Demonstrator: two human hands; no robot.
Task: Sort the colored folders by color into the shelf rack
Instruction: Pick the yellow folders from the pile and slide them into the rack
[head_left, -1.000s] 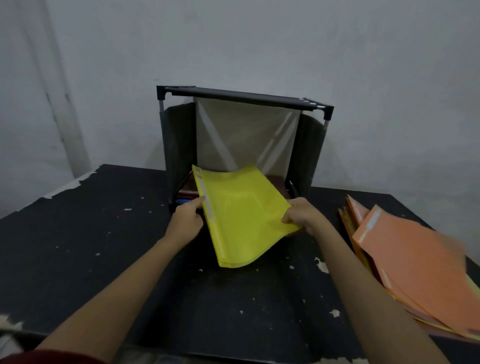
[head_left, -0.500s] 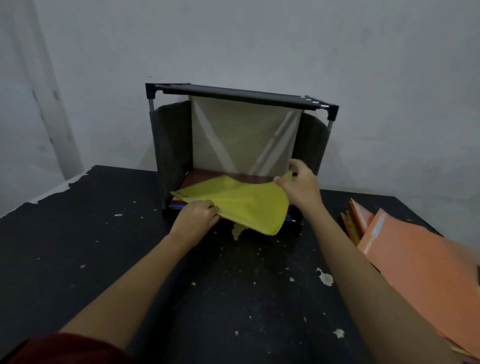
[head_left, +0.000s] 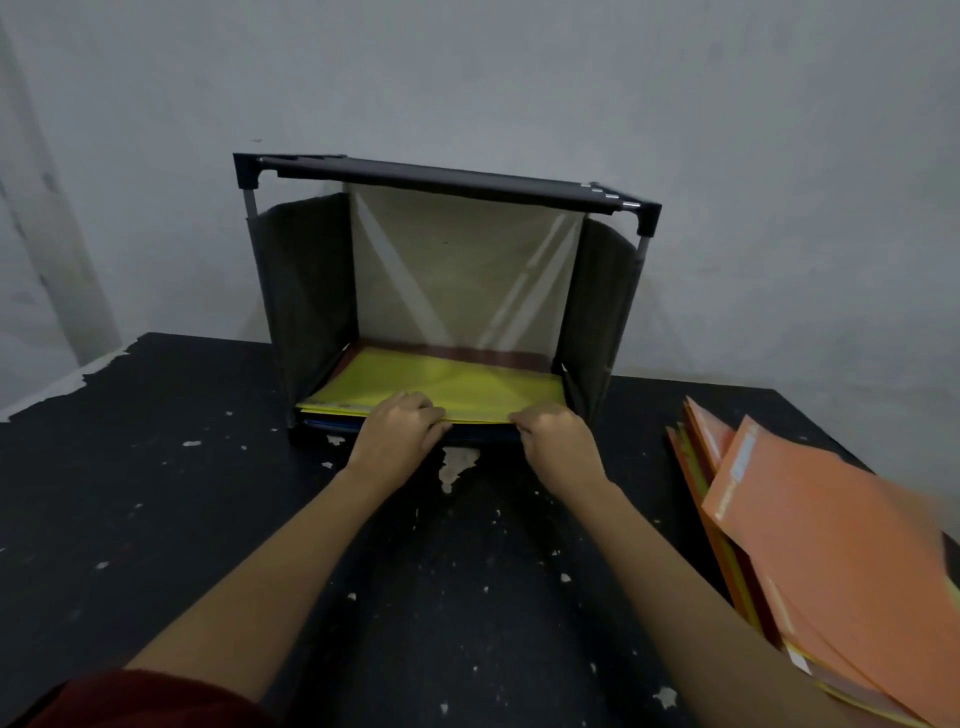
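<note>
A big black table (head_left: 156, 519) fills the bottom of the view. Its top is rough and dark, with lots of little white chips where the paint has come off. One bigger pale chip (head_left: 457, 465) sits just in front of the shelf rack. Behind the table is a plain grey-white wall (head_left: 519, 78).

The shelf rack (head_left: 447, 179) stands at the back of the table, close to the wall. It has a dark frame, dark cloth sides and a light cloth back.

The yellow folder (head_left: 441, 382) lies flat inside the rack, on its bottom shelf. It is on top of other folders; a blue edge (head_left: 332, 423) peeks out under it at the front, and a dark red one (head_left: 498, 356) shows behind it.

The left hand (head_left: 397, 431) is at the front of the rack, a bit left of the middle. Its fingers are curled down onto the front edge of the yellow folder. The right hand (head_left: 558, 439) is at the front of the rack too, nearer the right side. Its fingers are bent and pinch the same front edge. A dark red sleeve (head_left: 145, 699) shows on the left arm.

To the right of the rack, well apart from it, is a messy pile of folders (head_left: 831, 545) on the table. The top ones are orange, with yellow edges showing under them.
</note>
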